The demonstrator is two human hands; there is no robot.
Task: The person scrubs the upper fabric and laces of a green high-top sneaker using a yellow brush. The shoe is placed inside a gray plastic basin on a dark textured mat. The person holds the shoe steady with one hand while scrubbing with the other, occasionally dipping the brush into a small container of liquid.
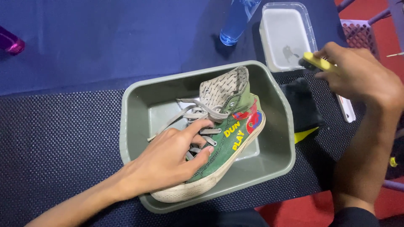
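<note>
A green high-top sneaker (pixel 235 126) with grey laces and a dirty white sole lies on its side in a grey-green plastic tub (pixel 139 105). My left hand (pixel 168 162) presses down on the shoe's laced front, fingers spread over the laces. My right hand (pixel 357 75) is off to the right of the tub, closed on a yellow-handled brush (pixel 315 62) whose dark head hangs over the near edge of a clear rectangular container (pixel 286 29).
A dark folded cloth (pixel 303 107) over something yellow lies right of the tub. A blue bottle (pixel 235 21) stands at the back, a purple one (pixel 9 42) at far left. A dark textured mat (pixel 54 138) covers the blue table; a white basket (pixel 360 35) sits far right.
</note>
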